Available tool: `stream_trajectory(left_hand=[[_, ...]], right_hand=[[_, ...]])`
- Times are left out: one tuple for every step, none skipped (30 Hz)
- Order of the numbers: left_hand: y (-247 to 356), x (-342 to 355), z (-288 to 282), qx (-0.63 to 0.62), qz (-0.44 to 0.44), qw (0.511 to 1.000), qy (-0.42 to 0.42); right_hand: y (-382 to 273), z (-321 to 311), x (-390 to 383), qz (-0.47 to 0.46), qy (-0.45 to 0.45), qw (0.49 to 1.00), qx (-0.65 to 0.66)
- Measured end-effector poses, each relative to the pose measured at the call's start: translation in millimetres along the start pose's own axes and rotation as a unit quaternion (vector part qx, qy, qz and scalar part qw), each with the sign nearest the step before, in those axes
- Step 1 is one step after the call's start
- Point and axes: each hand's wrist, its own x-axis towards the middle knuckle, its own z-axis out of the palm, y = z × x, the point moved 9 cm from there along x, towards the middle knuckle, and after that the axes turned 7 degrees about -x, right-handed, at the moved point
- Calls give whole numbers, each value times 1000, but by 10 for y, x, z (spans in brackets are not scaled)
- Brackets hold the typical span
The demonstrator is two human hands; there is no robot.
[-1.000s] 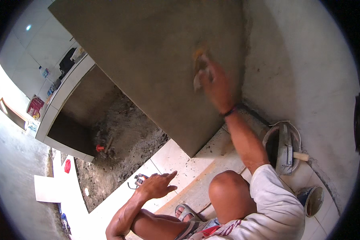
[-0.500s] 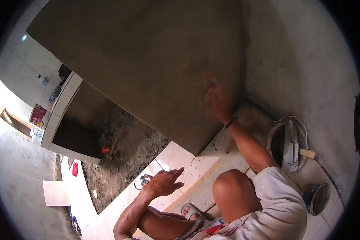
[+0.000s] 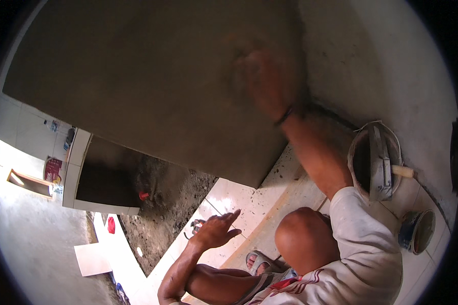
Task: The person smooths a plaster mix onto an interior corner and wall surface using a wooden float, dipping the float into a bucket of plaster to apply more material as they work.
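My right hand point(image 3: 262, 71), smeared by motion, is up against the grey plastered panel point(image 3: 152, 86), close to the corner with the side wall. Whether it holds anything cannot be made out. A dark band circles that wrist. My left hand point(image 3: 216, 230) hangs over the pale floor tiles with fingers stretched and thumb apart, holding nothing. Partly hidden behind it lies a small grey and black tool point(image 3: 196, 226). My bent knee point(image 3: 305, 236) is between my two arms.
At right stand a bucket point(image 3: 360, 162) with a flat metal trowel point(image 3: 380, 170) across it, its handle wooden, and a small dark tin point(image 3: 416, 233). A wooden board point(image 3: 269, 216) lies along the tiles. Left of the panel are a rough dirt patch point(image 3: 168, 203) and a loose tile point(image 3: 92, 259).
My right hand has moved upward along the panel. The view has shifted and turned slightly, so the bucket and floor things sit elsewhere. My left hand keeps its pose.
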Motion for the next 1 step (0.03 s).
stream_trajectory(left_hand=[[1, 42, 36, -14, -27, 999, -42]], right_hand=[[17, -39, 53, -1, 6, 1000, -2]])
